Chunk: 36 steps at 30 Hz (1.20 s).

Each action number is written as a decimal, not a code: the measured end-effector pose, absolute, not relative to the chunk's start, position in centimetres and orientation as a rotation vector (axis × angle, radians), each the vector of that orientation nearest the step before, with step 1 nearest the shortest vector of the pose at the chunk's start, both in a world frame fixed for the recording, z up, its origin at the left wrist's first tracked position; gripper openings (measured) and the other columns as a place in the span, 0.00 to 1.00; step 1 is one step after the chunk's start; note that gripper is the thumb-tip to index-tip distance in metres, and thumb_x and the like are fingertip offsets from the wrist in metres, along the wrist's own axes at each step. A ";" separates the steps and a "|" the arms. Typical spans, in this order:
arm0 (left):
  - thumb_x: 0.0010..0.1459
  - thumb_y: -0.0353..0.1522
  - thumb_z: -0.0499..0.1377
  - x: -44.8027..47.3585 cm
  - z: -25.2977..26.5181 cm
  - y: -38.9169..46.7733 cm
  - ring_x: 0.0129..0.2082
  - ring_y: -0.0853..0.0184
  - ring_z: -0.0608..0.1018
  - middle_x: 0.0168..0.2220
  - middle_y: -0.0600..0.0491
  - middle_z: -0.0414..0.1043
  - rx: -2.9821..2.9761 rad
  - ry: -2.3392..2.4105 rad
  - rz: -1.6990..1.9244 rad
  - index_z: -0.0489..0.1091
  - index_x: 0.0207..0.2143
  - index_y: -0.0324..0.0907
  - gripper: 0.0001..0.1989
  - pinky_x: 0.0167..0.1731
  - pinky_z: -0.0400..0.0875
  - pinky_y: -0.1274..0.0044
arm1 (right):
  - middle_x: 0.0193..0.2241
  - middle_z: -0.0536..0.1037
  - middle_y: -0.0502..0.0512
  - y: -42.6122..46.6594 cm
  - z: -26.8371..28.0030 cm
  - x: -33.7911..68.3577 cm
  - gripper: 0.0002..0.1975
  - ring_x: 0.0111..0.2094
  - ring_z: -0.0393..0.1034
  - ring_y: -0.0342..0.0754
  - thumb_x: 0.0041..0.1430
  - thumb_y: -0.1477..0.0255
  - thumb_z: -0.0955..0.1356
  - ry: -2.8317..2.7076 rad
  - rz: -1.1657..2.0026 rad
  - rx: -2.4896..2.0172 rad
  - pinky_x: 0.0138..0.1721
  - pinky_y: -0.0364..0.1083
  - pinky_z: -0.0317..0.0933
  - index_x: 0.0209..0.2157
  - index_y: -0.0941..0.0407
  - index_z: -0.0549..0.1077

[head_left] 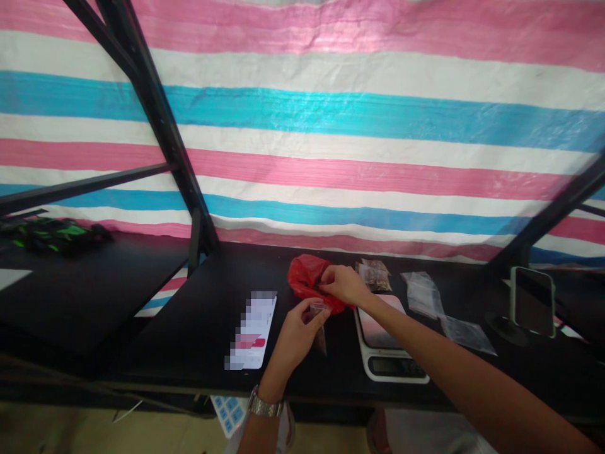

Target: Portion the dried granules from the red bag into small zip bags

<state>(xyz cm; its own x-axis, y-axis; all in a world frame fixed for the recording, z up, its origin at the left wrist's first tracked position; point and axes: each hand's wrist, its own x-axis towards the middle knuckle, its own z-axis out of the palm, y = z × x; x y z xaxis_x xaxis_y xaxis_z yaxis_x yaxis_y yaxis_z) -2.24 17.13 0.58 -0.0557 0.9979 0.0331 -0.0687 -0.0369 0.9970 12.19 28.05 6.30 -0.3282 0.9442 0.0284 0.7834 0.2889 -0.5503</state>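
My left hand point(299, 329) pinches a small clear plastic bag point(321, 340), which hangs below the fingers with a little dark content at its bottom. Just behind it lies a red plastic bag point(302, 272), its mouth open. My right hand point(344, 284) reaches into that mouth with fingers bunched together; what they hold, if anything, I cannot make out. Under my right forearm sits a white kitchen scale point(371, 369), partly covered by the arm. Filled clear bags point(375, 275) with brownish contents lie behind the scale.
Flat clear bags point(422, 294) lie right of the scale, beside a phone point(532, 301) on a stand. A white phone-like item point(258, 328), partly blurred out, lies at left. Black metal posts point(163, 120) and a striped sheet point(354, 113) border the black table point(198, 340).
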 end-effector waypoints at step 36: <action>0.47 0.33 0.72 -1.8 1.5 17.7 0.47 0.61 0.84 0.46 0.51 0.82 1.024 1.018 1.638 0.68 0.49 0.45 0.27 0.50 0.77 0.70 | 0.47 0.86 0.53 21.6 10.4 13.6 0.10 0.50 0.78 0.52 0.61 0.78 0.73 -2.148 0.514 -0.804 0.58 0.53 0.64 0.42 0.50 0.80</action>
<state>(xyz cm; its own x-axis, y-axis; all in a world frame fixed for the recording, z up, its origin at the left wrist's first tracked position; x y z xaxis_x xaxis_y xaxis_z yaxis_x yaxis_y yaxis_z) -1.85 17.66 1.46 -0.2288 0.9580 0.1730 -0.2690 -0.2330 0.9345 13.56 21.61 10.37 -0.5035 0.6877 0.5230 0.3766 0.7195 -0.5835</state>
